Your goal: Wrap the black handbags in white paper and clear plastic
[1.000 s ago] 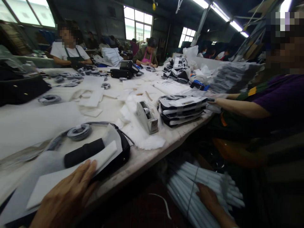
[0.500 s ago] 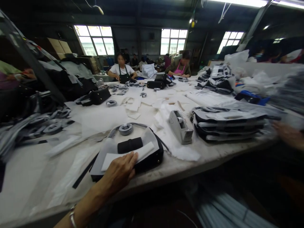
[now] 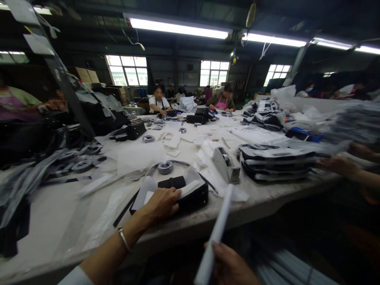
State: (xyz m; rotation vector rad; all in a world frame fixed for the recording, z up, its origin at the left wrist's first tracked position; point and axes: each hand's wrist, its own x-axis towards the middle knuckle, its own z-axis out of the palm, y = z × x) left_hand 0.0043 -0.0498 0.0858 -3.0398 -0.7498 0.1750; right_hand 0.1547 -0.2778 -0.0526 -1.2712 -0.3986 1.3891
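Hands: left (image 3: 162, 202) lies over a white, soft-looking folded strip (image 3: 191, 188) on the bag; cannot tell whether its fingers pinch or only press. Right (image 3: 230, 261), well apart from it, is closed round a pale, smooth, slender tube (image 3: 221, 215). Change: one second ago the right hand was down at the bundle; now a single tube is up before the bench (image 3: 258, 198), so both pieces are within reach of each other.

Left to right: long grey-wrapped straps (image 3: 22, 198), limp, tangled; grey wrapped coil (image 3: 165, 167), ring-shaped; black, stud-trimmed bag (image 3: 196, 199) at the near edge, a dark matte roll (image 3: 172, 182) on it; grey boxy tape dispenser (image 3: 227, 166); layered black-and-white wrapped stack (image 3: 277, 162); below, a blurred bundle of pale tubes (image 3: 287, 267).
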